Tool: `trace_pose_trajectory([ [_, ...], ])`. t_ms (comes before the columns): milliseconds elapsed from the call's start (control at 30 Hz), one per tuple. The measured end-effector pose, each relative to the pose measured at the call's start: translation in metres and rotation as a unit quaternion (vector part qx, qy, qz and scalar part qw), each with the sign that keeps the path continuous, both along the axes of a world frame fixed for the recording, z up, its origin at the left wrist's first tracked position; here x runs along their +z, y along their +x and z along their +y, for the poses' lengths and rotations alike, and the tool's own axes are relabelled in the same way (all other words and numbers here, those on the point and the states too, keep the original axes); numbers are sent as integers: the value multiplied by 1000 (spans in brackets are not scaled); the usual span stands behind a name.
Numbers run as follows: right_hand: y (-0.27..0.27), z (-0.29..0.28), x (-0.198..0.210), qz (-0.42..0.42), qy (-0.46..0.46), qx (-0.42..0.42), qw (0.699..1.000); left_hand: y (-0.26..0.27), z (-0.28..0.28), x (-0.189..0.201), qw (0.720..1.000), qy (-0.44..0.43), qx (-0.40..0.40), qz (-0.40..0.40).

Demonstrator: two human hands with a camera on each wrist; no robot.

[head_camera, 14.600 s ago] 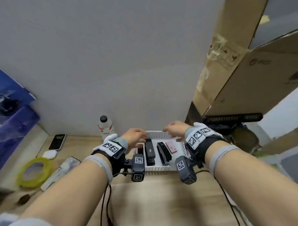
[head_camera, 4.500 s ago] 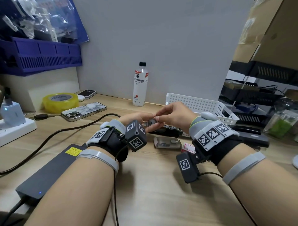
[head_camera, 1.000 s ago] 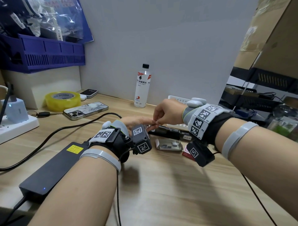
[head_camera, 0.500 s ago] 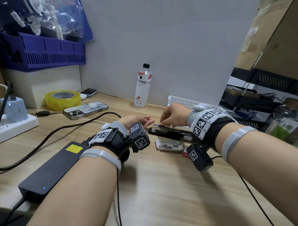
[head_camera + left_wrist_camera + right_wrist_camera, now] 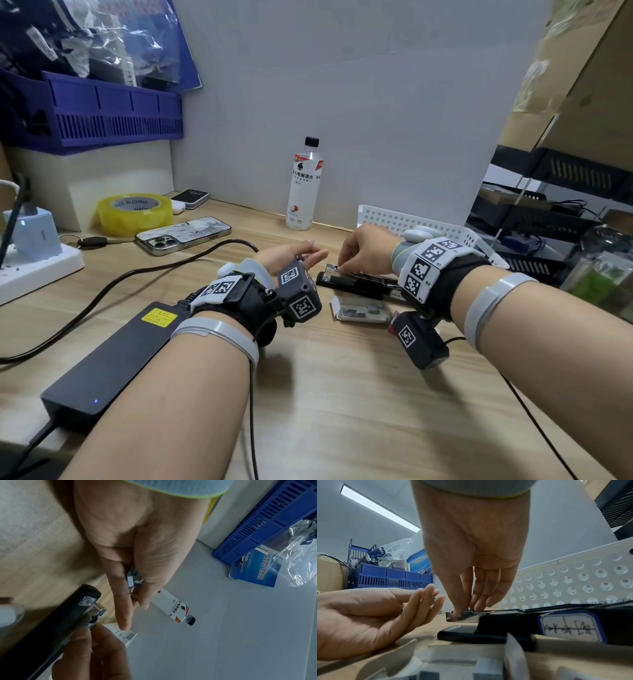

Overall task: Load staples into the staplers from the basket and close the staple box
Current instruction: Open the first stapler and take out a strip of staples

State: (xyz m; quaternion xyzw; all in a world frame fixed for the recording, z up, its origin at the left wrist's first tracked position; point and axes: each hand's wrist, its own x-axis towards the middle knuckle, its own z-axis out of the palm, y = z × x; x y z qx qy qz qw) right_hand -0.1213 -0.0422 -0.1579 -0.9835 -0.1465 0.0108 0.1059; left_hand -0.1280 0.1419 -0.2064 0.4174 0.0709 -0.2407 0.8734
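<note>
Counter (image 5: 342, 394): light wood, grey wall along its far edge.

Black power brick (image 5: 113, 353) lies near the left front of the counter, under my left forearm; its cable loops toward the left edge.

White perforated basket (image 5: 394, 219) stands at the far right, against the wall, just behind my right hand.

Drink bottle (image 5: 303, 185) upright at the far edge, left of the basket. Yellow tape roll (image 5: 135, 212) and a phone (image 5: 183, 234) sit at the far left.

Black stapler (image 5: 356, 286) lies flat on the counter in front of the basket, top arm swung back, metal staple channel exposed and pointing left. A blue-bordered handwritten label is on its side in the right wrist view.

Staple box (image 5: 359, 308) lies open on the counter just nearer the front edge than the stapler, grey staple blocks visible inside.

My right hand (image 5: 366, 250) is over the front end of the stapler, fingertips (image 5: 462, 608) bunched down onto the channel, thumb and forefinger pinched at the metal. Whether a strip is under them I cannot tell.

My left hand (image 5: 287, 255) rests just left of the stapler's nose, not touching it, palm turned inward, fingers nearly straight. It holds a small staple strip (image 5: 130, 580) between thumb and fingers.
</note>
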Motion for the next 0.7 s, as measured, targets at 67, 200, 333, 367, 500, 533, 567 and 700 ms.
trace_pose_trajectory([
  [67, -1, 0, 2, -1, -11, 9, 1000, 1, 1, -1, 1000, -4, 2, -4],
  [200, -4, 2, 11, -22, 66, 16, 997, 0, 1, -2, 1000, -25, 2, -12],
  [333, -8, 9, 11, 4, 37, -3, 999, -1, 1, -1, 1000, -26, -1, -6],
  [367, -8, 11, 10, 16, 45, -7, 999, -1, 1, -1, 1000, -28, 0, -6],
  [500, -7, 12, 8, 12, 68, -6, 998, 0, 3, -1, 999, -46, -9, 0],
  [533, -7, 13, 9, -16, 55, 2, 998, 1, 3, -2, 999, -51, -9, 0],
  [567, -8, 13, 11, -47, 47, 11, 998, 1, 3, -1, 998, -56, -8, -1],
  [700, -15, 20, 18, -85, 56, 59, 993, 6, 2, -2, 999, -43, 10, -10],
])
